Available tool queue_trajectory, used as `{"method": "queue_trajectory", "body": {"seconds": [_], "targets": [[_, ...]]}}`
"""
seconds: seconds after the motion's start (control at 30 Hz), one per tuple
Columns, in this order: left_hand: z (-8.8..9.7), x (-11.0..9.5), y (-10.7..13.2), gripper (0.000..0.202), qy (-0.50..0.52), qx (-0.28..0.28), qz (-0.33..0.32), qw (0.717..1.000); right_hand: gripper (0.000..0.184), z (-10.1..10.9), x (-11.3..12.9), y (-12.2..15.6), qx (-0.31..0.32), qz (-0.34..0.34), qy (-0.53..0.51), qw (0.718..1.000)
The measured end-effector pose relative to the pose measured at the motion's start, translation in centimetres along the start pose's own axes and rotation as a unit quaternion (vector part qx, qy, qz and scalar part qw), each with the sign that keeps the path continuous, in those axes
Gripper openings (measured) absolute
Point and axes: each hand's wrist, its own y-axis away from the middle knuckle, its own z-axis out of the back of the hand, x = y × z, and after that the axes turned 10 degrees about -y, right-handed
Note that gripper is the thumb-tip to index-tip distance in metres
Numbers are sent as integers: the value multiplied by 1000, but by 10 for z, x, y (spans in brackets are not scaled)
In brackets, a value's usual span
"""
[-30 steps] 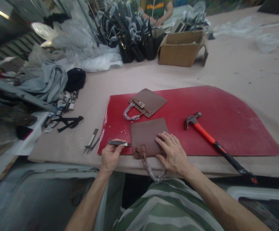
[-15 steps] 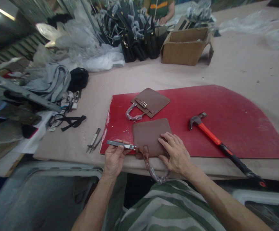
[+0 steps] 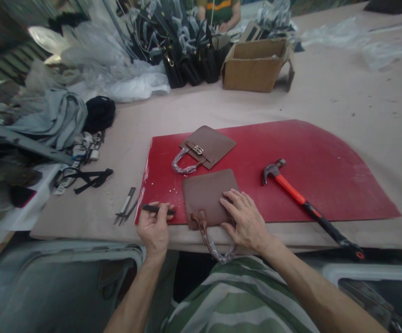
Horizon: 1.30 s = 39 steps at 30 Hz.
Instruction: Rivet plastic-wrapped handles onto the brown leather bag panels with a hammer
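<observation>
A small brown handbag (image 3: 206,194) lies flat at the near edge of a red mat (image 3: 308,152), its plastic-wrapped handle (image 3: 215,247) hanging over the table edge. My right hand (image 3: 246,222) lies on the bag's lower right corner with fingers spread, pressing it down. My left hand (image 3: 154,224) is closed on a thin dark metal tool (image 3: 157,209) just left of the bag, the tool lying level and pointing right. A second brown handbag (image 3: 208,145) with a metal clasp rests further back on the mat.
A hammer (image 3: 305,201) with an orange and black handle lies on the mat's right part. Metal tools (image 3: 126,210) lie left of the mat, black straps (image 3: 90,178) beyond. At the back stand a cardboard box (image 3: 254,67), black bags (image 3: 183,55) and another person (image 3: 218,14).
My left hand has drawn the tool back to the left, away from the bag's handle base. My right hand stays on the bag. The view has shifted slightly.
</observation>
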Motion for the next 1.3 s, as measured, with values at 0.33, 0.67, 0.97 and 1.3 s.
{"method": "queue_trajectory", "body": {"seconds": [0.33, 0.67, 0.97, 1.3], "targets": [[22, 7, -9, 34, -32, 143, -25, 989, 59, -1, 0, 1, -5, 2, -4, 1000], [-15, -19, 12, 19, 4, 235, -29, 972, 61, 0, 1, 0, 2, 0, 13, 1000], [-41, -15, 25, 12, -38, 279, -70, 957, 61, -1, -1, 1, 5, -1, 6, 1000], [-45, -6, 26, 11, -96, 277, -167, 941, 60, 0, 0, 0, 3, -1, 0, 1000]]}}
